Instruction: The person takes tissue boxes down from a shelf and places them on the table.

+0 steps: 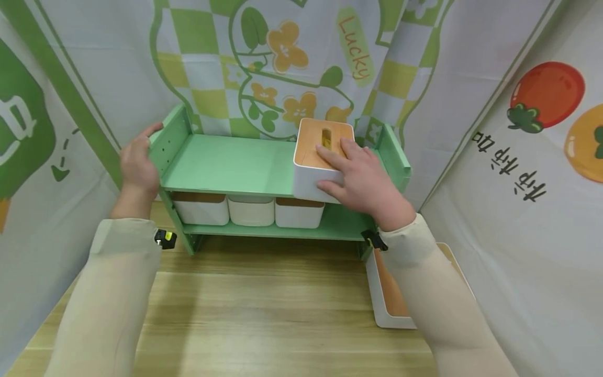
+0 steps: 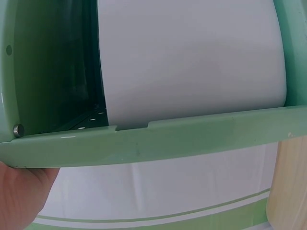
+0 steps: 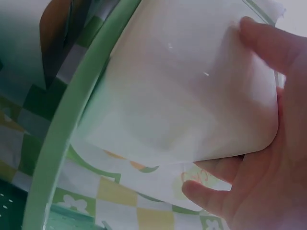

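Note:
My right hand (image 1: 365,180) holds a white tissue box (image 1: 313,183) with a wood-look lid and an oval slot. Its fingers lie over the lid, while the thumb presses the front wall. The box stands at the right part of the top board of a green shelf (image 1: 231,162), its front overlapping the board's edge. In the right wrist view, the thumb (image 3: 266,43) lies on the box's white face (image 3: 177,86). At the left end, my left hand (image 1: 138,165) grips the shelf's raised side panel (image 1: 169,141).
On the lower board sit white bins (image 1: 299,215) and a cream one (image 1: 251,213) in a row. A larger white bin (image 1: 379,298) with a brown inside stands on the wood-look floor (image 1: 273,314), partly behind my right sleeve. Printed curtains (image 1: 202,63) hang close behind the shelf.

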`<state>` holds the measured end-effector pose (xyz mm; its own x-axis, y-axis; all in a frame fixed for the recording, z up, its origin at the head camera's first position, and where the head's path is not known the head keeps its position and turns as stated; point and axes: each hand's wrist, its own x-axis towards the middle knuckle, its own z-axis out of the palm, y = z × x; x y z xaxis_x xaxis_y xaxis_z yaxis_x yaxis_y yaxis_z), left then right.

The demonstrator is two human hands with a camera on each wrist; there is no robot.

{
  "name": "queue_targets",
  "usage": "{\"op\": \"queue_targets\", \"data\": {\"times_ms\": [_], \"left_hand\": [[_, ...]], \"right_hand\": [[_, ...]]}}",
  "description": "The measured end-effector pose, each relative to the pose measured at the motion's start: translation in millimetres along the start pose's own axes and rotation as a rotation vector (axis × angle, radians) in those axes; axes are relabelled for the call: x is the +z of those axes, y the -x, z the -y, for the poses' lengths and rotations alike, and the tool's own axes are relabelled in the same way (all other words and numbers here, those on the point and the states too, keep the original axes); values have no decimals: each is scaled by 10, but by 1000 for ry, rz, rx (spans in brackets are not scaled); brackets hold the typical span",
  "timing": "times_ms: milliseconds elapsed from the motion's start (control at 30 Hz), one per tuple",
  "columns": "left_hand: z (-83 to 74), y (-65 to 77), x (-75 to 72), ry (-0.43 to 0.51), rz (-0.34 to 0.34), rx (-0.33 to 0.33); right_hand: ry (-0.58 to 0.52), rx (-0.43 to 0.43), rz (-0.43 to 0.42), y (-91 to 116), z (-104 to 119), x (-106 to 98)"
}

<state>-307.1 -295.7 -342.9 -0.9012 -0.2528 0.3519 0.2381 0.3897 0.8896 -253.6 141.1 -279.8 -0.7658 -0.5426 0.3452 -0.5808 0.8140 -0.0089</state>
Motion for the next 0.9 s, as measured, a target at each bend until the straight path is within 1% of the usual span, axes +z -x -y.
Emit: {"op": "queue_targets", "data": {"times_ms": [67, 100, 233, 433, 633, 900], "left_hand": [[7, 2, 0, 18, 0, -4], [10, 3, 1, 12, 1, -6], [23, 5, 3, 27, 3, -5], [18, 5, 3, 9, -10, -1], [16, 15, -4, 29, 3, -15], [-16, 17, -5, 65, 0, -13]], "right_hand": [[11, -2, 18, -6, -9, -2], [10, -3, 29, -2, -8, -10], [-8, 3, 57, 36, 5, -49], [-5, 24, 97, 98, 54, -126], [17, -3, 82, 85, 17, -138], [12, -17, 153, 99, 9, -200]]}}
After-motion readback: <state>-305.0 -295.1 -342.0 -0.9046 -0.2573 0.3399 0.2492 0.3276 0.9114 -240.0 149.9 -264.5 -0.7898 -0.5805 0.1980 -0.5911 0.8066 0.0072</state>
